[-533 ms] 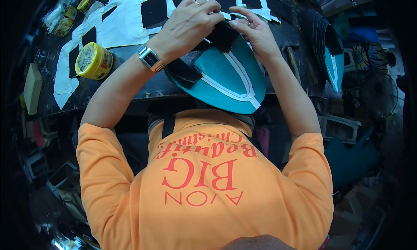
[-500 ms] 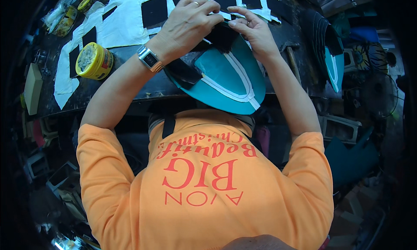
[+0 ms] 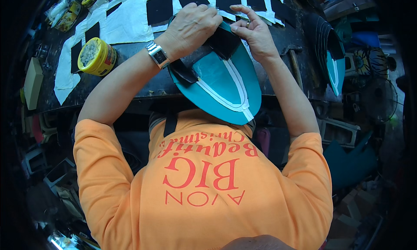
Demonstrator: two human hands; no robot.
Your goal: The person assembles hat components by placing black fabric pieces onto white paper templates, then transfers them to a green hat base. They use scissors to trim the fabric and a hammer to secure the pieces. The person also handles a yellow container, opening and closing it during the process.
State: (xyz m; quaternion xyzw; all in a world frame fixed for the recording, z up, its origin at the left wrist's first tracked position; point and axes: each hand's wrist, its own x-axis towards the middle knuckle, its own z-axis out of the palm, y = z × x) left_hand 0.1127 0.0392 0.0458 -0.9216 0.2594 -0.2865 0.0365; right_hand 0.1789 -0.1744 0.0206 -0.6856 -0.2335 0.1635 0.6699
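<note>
A teal shoe upper (image 3: 211, 71), trimmed with white strips and dark lining pieces, hangs tilted over the table's near edge. My left hand (image 3: 191, 28), above a silver wristwatch, has its fingers folded over the far left end of the upper. At the far right end is my right hand (image 3: 256, 37), its thumb tip on the upper's edge and its index finger raised apart. A ring shows on one bent finger. The fingers under the upper are hidden, as is the exact spot they press.
White sheets (image 3: 126, 26) with several black patches (image 3: 160, 9) cover the table's far side. A yellow tub (image 3: 96, 56) of pale paste stands left. On the right are a hammer (image 3: 295, 65) and stacked teal and black uppers (image 3: 323, 50). A fan (image 3: 380, 95) stands farther right.
The upper's near end has swung slightly left and down. Both hands stay at its far end, the left one set a little lower, and a ring now shows on the right hand.
</note>
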